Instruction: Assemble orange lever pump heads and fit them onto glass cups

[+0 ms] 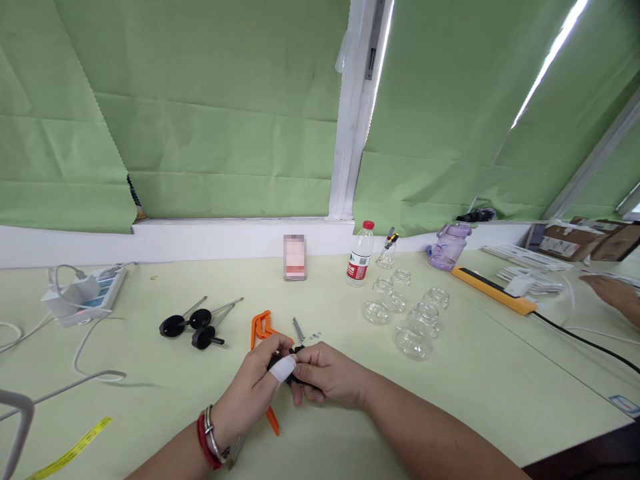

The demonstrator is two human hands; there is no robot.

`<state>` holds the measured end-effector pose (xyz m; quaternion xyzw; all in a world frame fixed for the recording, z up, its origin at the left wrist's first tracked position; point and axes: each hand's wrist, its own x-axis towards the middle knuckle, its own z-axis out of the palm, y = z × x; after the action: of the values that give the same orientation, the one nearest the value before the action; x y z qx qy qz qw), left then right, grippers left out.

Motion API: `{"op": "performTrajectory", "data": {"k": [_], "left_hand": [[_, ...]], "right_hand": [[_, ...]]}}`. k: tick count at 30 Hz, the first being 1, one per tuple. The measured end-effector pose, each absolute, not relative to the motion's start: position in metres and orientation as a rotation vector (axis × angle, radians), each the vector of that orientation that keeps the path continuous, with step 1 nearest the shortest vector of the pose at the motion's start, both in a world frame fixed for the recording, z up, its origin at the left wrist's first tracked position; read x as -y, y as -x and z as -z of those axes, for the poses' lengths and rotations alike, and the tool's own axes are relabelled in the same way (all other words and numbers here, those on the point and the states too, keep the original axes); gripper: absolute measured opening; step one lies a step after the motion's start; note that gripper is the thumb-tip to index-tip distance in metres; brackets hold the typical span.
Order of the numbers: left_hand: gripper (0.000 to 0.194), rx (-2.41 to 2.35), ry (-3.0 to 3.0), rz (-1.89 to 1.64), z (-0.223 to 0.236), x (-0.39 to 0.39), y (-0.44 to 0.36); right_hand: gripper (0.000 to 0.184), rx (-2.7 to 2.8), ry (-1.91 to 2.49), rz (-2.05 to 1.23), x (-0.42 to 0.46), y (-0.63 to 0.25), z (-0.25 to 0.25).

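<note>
My left hand (267,375), with white tape on its thumb and bracelets at the wrist, is closed round a small black part (296,381). My right hand (327,375) pinches the same part from the other side. Fingers cover most of it, so its full shape is hidden. A thin metal rod (235,452) shows under my left wrist; I cannot tell if it joins the part. Orange plastic pieces (261,325) lie just beyond and under my left hand. Past my fingertips are metal bolts (299,329) and a few tiny nuts or washers (315,335).
Black round pieces with metal rods (201,319) lie to the left, near a white power strip (107,293) and cables. Several glass jars (413,340) stand right, with a plastic bottle (359,257) behind. Farther right are an orange power strip (493,291) and another person's arm (613,297).
</note>
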<state>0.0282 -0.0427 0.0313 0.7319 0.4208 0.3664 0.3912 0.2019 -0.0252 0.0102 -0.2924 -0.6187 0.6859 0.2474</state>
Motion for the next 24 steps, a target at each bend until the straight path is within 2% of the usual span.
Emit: {"op": "performTrajectory", "data": {"k": [4,7,10,16,19,24], "left_hand": [[0.019,-1.071,-1.842,-0.926,-0.028,0.043,-0.028],[0.029,-1.117,-1.847,-0.974,-0.023,0.041,-0.025],[0.046,-1.195,-1.953,-0.991,-0.018,0.039,-0.023],[0.094,-1.443,-2.274,-1.055,-0.004,0.044,-0.033],[0.109,-1.518,-2.444,-1.073,0.002,0.047,-0.043],[0.105,-1.631,-2.549,-1.101,0.006,0.048,-0.051]], "right_hand": [[0.04,1.751,0.854,-1.743,0.028,-0.198,-0.008],[0.039,1.725,0.851,-1.671,0.028,-0.193,-0.005],[0.04,1.647,0.814,-1.676,0.026,-0.191,-0.006],[0.04,1.427,0.841,-1.524,0.022,-0.188,-0.006],[0.043,1.4,0.835,-1.473,0.025,-0.182,-0.003],[0.046,1.382,0.877,-1.439,0.031,-0.171,-0.002]]}}
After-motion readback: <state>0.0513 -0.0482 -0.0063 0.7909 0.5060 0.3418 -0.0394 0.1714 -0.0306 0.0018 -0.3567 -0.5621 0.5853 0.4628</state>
